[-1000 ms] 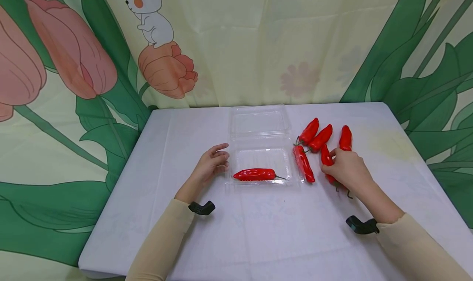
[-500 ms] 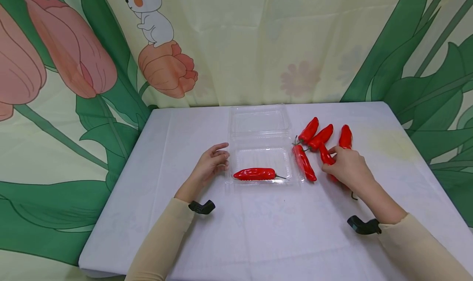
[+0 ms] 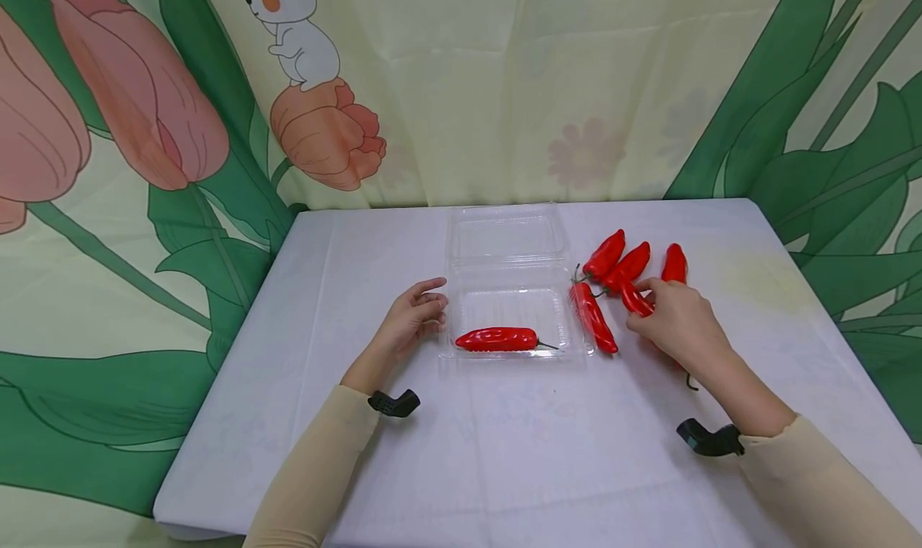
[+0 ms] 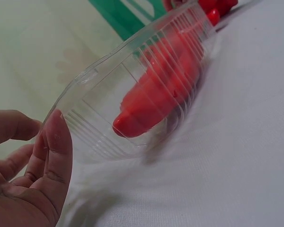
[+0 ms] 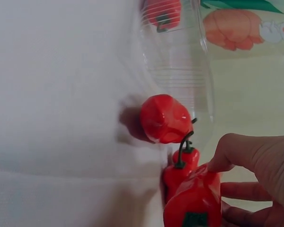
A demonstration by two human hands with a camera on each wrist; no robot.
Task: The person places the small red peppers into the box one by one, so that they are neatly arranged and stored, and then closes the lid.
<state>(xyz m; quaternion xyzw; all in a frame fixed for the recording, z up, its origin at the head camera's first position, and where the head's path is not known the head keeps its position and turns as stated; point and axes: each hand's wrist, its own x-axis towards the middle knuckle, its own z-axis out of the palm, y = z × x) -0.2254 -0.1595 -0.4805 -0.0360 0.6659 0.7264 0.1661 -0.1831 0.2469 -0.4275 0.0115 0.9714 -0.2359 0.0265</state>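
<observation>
My right hand pinches a red chili pepper between thumb and fingers, its tip pointing up and left. In the right wrist view that pepper shows its green stem end toward the camera. My left hand is at the left edge of a clear plastic clamshell box, which lies with its lid folded back. The left wrist view shows thumb and index finger pinching the box's rim. One red chili pepper lies along the near side of the box, its stem to the right.
Right of the box, a chili pepper lies close to its edge, with two more, a back-left pepper and its neighbour, behind. Another pepper is partly hidden by my right hand. A white cloth covers the table.
The pepper in my right hand has come up off its place, its tip swinging up toward the back peppers. The front loose pepper shifted slightly. My left hand has stayed put.
</observation>
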